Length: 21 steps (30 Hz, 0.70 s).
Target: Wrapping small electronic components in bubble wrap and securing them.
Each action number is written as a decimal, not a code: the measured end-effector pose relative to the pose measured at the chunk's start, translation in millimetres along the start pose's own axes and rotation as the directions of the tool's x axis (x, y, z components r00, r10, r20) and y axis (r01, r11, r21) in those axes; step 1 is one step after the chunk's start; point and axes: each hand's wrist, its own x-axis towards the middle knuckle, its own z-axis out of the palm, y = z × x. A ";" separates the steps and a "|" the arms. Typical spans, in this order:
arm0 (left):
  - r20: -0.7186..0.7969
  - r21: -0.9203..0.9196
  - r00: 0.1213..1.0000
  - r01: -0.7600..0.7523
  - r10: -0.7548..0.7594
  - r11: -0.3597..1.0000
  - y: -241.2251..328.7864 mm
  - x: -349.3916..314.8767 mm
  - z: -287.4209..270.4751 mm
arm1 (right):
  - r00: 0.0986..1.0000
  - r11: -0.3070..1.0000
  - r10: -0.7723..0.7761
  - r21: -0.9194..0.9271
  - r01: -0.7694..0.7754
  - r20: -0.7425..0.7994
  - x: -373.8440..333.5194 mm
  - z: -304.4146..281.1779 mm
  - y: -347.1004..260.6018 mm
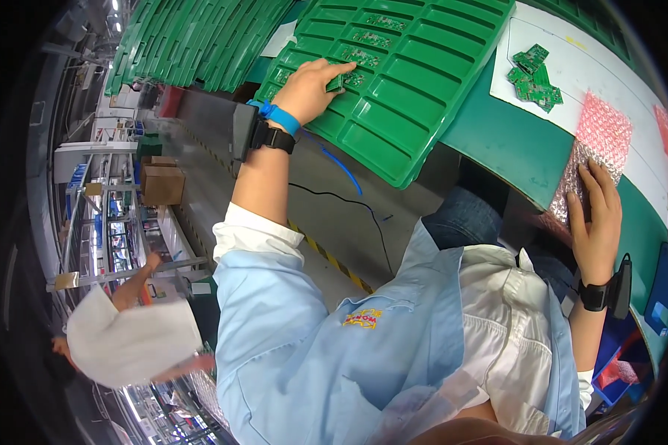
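Observation:
My left hand (310,93), with a blue strap and a black band at the wrist, reaches over a green compartment tray (393,141). Its fingers are closed on a small green circuit board (336,84) at the tray's left side. More circuit boards (361,56) lie in a row of the tray's slots beyond it. On the right, my right hand (600,219) rests with fingers stretched out and apart on a pink bubble-wrap bag (603,127). Whatever is inside the bag cannot be made out. A few loose circuit boards (536,83) lie overlapping on a white sheet (506,74).
Several green trays (193,44) stand stacked at the upper left. The tray I work at overhangs the green tabletop (490,137). A blue bin (620,371) is at the lower right. Cables (341,169) show below the tray. Another person (133,330) works at the left.

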 end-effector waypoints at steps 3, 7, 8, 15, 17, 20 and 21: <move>-0.019 0.019 0.999 -0.039 0.039 0.999 -8.3 -3.3 3.9 | 1.000 1.000 0.003 0.014 -0.003 -0.004 0.6 0.3 0.5; -0.069 0.039 0.996 -0.062 0.065 0.997 -15.4 -3.8 8.7 | 1.000 1.000 -0.003 0.017 0.003 -0.011 -0.4 1.8 0.9; -0.090 0.044 0.994 -0.064 0.067 0.997 -16.6 -3.3 9.3 | 1.000 1.000 -0.002 0.014 0.002 -0.011 -0.5 1.9 1.5; -0.119 0.010 0.984 -0.136 0.136 0.991 -11.9 -0.8 9.4 | 0.999 1.000 -0.012 0.024 0.013 -0.033 -0.8 3.9 1.9; -0.109 -0.008 0.987 -0.119 0.117 0.993 -9.4 -0.8 7.1 | 1.000 1.000 -0.004 0.021 0.005 -0.027 -0.9 3.2 1.6; -0.040 0.071 0.993 -0.112 0.115 0.991 -9.7 3.0 0.1 | 1.000 1.000 0.004 0.023 -0.004 -0.022 -0.7 2.6 1.3; -0.040 0.073 0.993 -0.112 0.115 0.991 -13.8 2.7 -1.3 | 1.000 1.000 0.007 0.028 -0.006 -0.021 -0.5 2.3 1.1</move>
